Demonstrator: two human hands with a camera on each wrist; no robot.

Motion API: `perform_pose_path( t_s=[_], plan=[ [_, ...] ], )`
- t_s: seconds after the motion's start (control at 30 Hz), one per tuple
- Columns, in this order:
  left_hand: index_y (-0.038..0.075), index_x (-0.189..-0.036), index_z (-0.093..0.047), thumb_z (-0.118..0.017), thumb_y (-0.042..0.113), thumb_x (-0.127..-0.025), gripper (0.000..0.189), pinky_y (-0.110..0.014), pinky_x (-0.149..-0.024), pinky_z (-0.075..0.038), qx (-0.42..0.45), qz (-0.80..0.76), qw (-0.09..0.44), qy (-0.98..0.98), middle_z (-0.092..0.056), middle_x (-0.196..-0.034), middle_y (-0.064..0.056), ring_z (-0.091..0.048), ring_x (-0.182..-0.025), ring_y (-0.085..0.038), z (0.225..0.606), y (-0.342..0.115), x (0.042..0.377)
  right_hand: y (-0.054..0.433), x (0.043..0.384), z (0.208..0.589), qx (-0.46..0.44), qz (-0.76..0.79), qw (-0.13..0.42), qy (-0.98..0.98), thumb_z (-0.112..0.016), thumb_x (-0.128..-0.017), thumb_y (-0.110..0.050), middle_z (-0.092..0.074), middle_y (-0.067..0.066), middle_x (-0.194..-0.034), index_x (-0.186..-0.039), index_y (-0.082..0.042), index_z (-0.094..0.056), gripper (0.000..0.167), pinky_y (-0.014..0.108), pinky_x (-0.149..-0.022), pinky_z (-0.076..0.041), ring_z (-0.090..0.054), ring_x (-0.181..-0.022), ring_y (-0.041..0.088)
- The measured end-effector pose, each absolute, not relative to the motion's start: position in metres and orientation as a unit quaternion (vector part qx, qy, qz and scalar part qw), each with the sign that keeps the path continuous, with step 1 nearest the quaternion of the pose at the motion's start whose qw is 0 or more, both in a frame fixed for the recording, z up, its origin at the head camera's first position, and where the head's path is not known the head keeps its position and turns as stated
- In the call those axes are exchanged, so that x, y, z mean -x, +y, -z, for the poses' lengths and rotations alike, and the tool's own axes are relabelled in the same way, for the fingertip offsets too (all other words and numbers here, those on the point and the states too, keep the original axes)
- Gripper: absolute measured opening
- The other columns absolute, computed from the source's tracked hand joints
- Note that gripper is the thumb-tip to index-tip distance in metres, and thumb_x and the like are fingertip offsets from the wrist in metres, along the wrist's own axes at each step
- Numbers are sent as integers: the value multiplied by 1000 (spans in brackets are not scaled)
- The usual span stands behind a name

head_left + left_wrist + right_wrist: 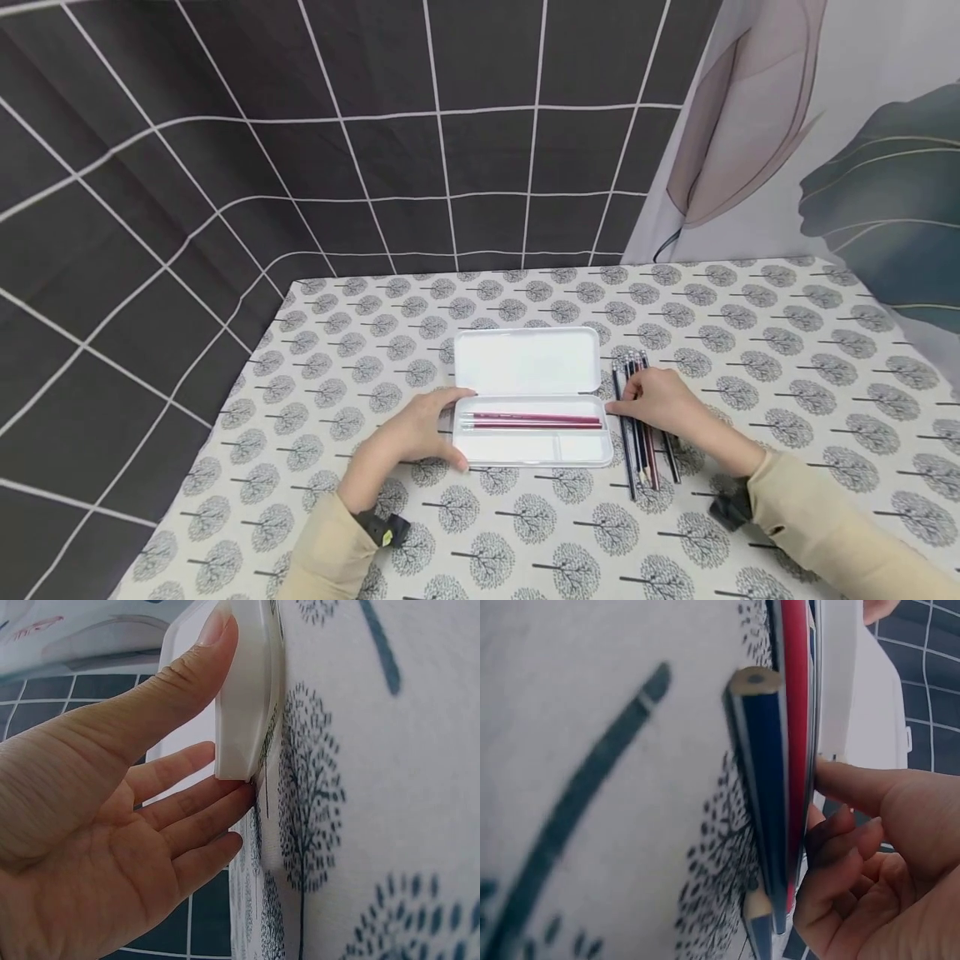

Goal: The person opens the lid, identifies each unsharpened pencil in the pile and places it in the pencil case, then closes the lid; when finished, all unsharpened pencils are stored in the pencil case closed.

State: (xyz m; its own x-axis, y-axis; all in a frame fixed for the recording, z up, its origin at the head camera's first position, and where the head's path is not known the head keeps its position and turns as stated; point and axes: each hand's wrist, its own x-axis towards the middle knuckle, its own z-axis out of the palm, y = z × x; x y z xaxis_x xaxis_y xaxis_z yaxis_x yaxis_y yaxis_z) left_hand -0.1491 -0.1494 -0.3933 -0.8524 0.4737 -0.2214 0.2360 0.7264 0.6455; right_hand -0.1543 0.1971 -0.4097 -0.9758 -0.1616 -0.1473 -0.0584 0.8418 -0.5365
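A white pencil case [525, 457] lies unfolded, its lid [527, 360] back on the cloth. Two dark red pencils [536, 421] lie across its tray. My left hand [412, 429] grips the case's left end, thumb at the near corner and fingers toward the hinge; the left wrist view shows the thumb on its white wall [247, 697]. To the right of the case my right hand [660, 402] is over several pencils [637, 446], its thumb by the case's right edge. Its fingers [840, 847] are bent close to a blue pencil [765, 765]; whether they pinch any pencil is hidden.
A cloth with a tree print [480, 533] covers the table. Behind it hangs a dark curtain with a white grid [480, 150], and at the right a pale curtain with leaf shapes [750, 125]. A small divider [557, 447] splits the case's near compartment.
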Motion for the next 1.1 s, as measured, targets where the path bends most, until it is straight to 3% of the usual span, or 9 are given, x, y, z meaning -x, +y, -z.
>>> perform_pose_path(
  t_s=[0.2, 0.43, 0.57, 0.67, 0.87, 1.1],
  plan=[
    [13, -137, -45, -90, 26, -48, 101, -50, -109, -29, -188, -312, 190, 912, -46, -140, -13, -39, -130, -33, 395, -149, 149, 196, 154, 407, 64, 279, 104, 952, -71, -79, -28, -59, 0, -61, -66, -8, -62, 25, 27, -51, -43, -48, -47, 12],
    [14, -137, -45, -90, 27, -47, 102, -50, -109, -29, -189, -307, 188, 914, -45, -140, -12, -39, -130, -32, 396, -149, 149, 203, 156, 392, 30, 314, 127, 940, -65, -84, -31, -61, 1, -61, -77, -6, -65, 27, 25, -48, -41, -54, -51, 16],
    [15, -137, -45, -90, 27, -48, 101, -50, -110, -28, -187, -310, 190, 912, -45, -141, -12, -39, -131, -32, 395, -149, 150, 208, 158, 383, 35, 335, 135, 932, -59, -89, -32, -62, 0, -62, -83, -4, -66, 30, 26, -54, -45, -61, -56, 15],
    [15, -137, -45, -90, 27, -48, 101, -51, -110, -28, -187, -310, 192, 912, -45, -140, -12, -39, -131, -32, 395, -149, 149, 213, 158, 377, 44, 376, 135, 916, -57, -92, -29, -66, 2, -71, -96, 3, -63, 33, 29, -62, -53, -64, -64, 16],
    [14, -137, -45, -90, 28, -48, 101, -50, -109, -29, -185, -307, 190, 914, -46, -140, -12, -40, -130, -31, 395, -149, 149, 213, 157, 372, 41, 451, 89, 887, -53, -94, -27, -68, 12, -91, -110, 7, -54, 38, 27, -69, -56, -65, -77, 22],
    [14, -137, -45, -90, 28, -48, 101, -50, -109, -29, -189, -311, 189, 912, -46, -140, -12, -39, -130, -32, 395, -150, 149, 203, 160, 370, 53, 481, 1, 875, -54, -93, -21, -67, 15, -97, -109, 3, -56, 28, 19, -71, -54, -65, -77, 14]
  ],
)
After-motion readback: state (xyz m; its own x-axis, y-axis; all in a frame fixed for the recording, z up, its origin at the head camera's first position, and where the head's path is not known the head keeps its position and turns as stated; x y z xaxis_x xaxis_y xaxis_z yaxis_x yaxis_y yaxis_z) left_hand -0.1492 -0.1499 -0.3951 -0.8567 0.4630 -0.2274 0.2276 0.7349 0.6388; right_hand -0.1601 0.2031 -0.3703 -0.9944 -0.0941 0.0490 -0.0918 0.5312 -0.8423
